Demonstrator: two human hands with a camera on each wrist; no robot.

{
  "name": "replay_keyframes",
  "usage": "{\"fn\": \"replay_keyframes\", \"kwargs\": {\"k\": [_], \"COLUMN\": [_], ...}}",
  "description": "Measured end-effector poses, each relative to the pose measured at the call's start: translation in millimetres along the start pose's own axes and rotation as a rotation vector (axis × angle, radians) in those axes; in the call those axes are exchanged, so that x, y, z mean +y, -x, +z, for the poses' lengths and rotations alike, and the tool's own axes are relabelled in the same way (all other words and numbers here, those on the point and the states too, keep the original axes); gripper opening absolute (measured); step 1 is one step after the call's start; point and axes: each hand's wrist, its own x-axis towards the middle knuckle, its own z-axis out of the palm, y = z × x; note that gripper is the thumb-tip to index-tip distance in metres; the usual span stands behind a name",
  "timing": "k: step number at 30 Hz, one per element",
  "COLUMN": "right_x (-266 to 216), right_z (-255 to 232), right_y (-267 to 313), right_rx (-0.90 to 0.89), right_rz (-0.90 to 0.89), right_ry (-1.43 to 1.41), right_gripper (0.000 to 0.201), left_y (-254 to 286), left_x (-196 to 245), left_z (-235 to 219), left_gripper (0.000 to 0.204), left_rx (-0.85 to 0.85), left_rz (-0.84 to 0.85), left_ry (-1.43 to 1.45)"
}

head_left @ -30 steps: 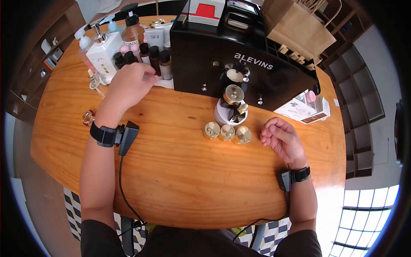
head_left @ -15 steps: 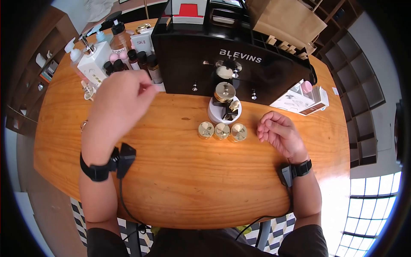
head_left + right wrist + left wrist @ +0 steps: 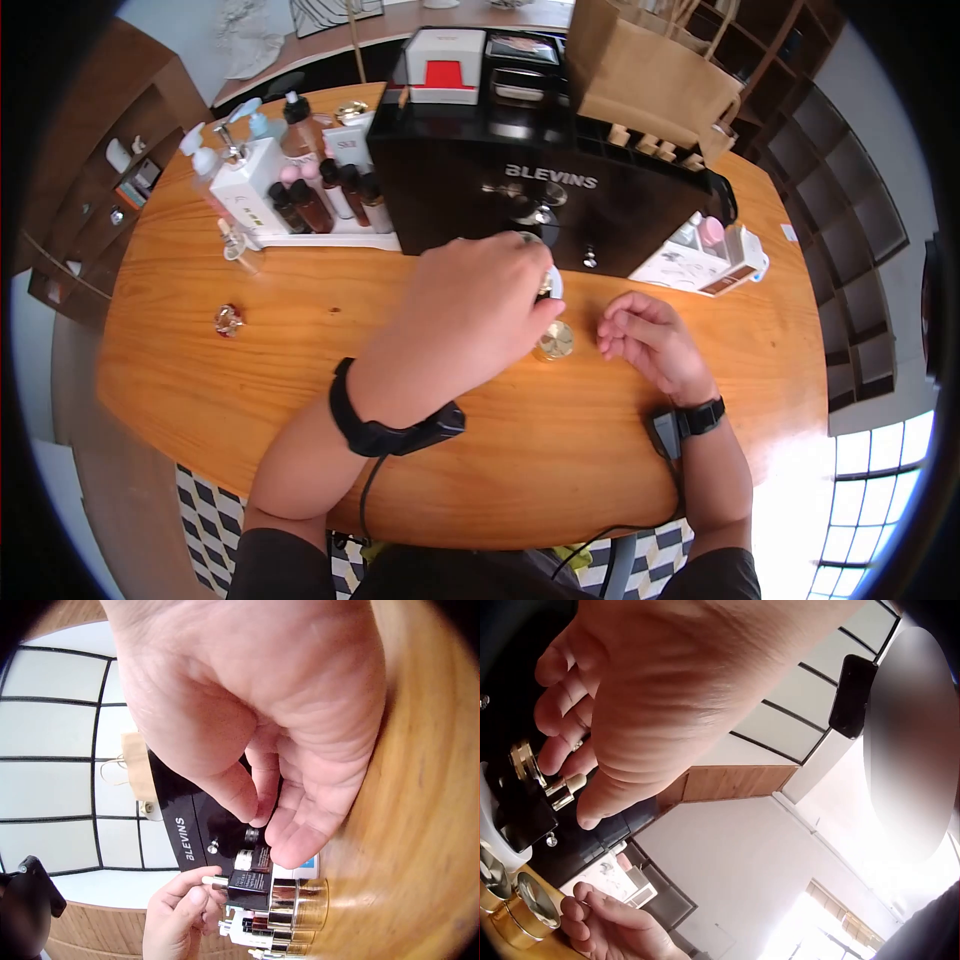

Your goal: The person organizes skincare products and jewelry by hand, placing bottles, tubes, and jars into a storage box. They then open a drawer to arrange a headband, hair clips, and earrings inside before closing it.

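My left hand (image 3: 465,315) reaches over a white round holder (image 3: 557,284), hiding most of it. In the left wrist view, its bent fingers and thumb (image 3: 589,821) stand apart around a gold dropper cap (image 3: 574,784), beside a gold lid (image 3: 526,761) and a small black box (image 3: 529,817); no grip on them shows. The right wrist view has the left hand (image 3: 176,915) close to the dropper's pale bulb (image 3: 215,880). My right hand (image 3: 660,345) rests on the table, fingers loosely curled and empty, right of a gold-lidded jar (image 3: 556,340).
Behind stands a black BLEVINS cabinet (image 3: 440,190), with paper bags (image 3: 650,80) on top. Bottles in a white tray (image 3: 330,241) are at the back left, a dropper bottle (image 3: 240,250) and a red-gold ornament (image 3: 228,320) nearer. A white box (image 3: 700,265) is at the right.
My left hand has moved right, from near the bottles to the round holder, now covering some gold-lidded jars. The head view has shifted; my right hand keeps its pose.
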Motion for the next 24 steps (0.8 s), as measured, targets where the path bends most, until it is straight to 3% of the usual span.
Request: {"fn": "replay_keyframes", "kwargs": {"k": [12, 16, 21, 24], "right_x": [4.1, 3.6, 4.6, 5.0], "right_z": [0.1, 0.9, -0.5, -1.1], "right_y": [-2.2, -2.6, -2.8, -2.7], "right_rx": [0.005, 0.012, 0.005, 0.016], "right_rz": [-0.04, -0.043, -0.046, -0.043], "right_ry": [0.017, 0.02, 0.011, 0.004], "right_gripper": [0.012, 0.011, 0.011, 0.011], "left_y": [4.1, 10.7, 28.7, 37.5], "left_x": [-14.4, -27.2, -70.2, -112.0], "left_z": [-2.9, -34.9, -107.6, -117.1], "left_gripper": [0.013, 0.011, 0.02, 0.022], "left_rx": [-0.004, -0.061, -0.157, -0.032], "left_rz": [0.028, -0.006, -0.237, -0.369], "left_ry": [0.024, 0.018, 0.014, -0.053]}}
